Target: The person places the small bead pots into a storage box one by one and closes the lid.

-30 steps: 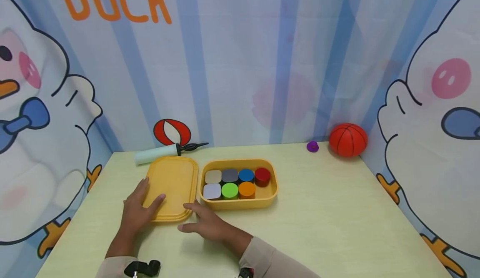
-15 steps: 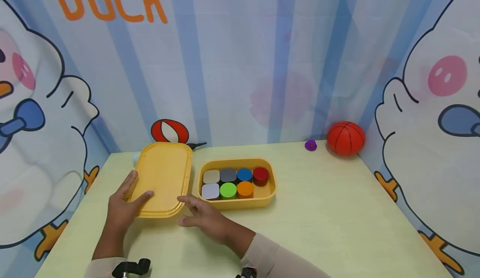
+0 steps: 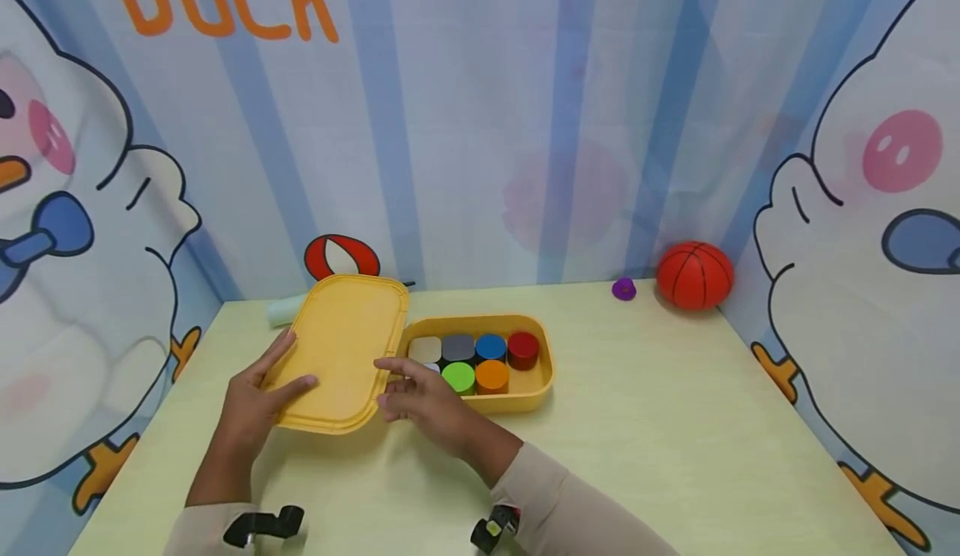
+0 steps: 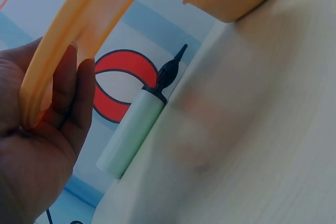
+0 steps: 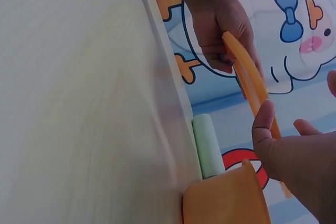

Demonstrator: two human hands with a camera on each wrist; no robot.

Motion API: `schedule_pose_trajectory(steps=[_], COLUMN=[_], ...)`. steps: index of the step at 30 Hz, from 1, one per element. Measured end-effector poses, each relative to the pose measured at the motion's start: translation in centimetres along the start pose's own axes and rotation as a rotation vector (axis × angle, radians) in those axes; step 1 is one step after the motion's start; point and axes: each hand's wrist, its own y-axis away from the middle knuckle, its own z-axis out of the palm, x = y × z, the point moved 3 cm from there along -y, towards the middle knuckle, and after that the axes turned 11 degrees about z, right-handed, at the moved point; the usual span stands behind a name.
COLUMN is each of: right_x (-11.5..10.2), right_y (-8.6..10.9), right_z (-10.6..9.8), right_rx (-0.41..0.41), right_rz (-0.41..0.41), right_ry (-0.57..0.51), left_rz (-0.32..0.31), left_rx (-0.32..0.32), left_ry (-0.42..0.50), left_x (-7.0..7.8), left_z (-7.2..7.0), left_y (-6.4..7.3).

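Note:
My left hand grips the left edge of a yellow lid, thumb on top and fingers under the rim. The lid is lifted off the table and tilted. My right hand holds the lid's right edge, thumb on one side and fingers on the other. Just right of the lid stands an open yellow box with several coloured blocks, among them a red one, a green one and an orange one. My right hand hides part of the box's front left corner.
A pale green pump with a black nozzle lies behind the lid by the back wall, next to a flat red-and-white ball. At the back right sit an orange basketball and a small purple piece. Cartoon curtains enclose the table on three sides.
The lid has risen from flat on the table and shifted right toward the box. My right hand came off the table to the lid's right edge.

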Motion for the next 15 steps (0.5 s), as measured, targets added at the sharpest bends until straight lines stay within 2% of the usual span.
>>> schedule_pose_trajectory(steps=[6,11,15], right_x=[0.1,0.0,0.0], right_y=[-0.2,-0.3,-0.3], right_z=[-1.4,-1.7,-1.8], right_rx=[0.075,0.064,0.082], right_rz=[0.017,-0.055,-0.065], right_ry=[0.063,0.076,0.063], left_rz=[0.04,0.069,0.065], left_rx=[-0.084,-0.131,-0.144], left_ry=[0.033,0.042,0.031], left_x=[1.3,1.6,1.7], left_z=[0.9,1.5,1.6], left_y=[-0.1,-0.5,-0.5])
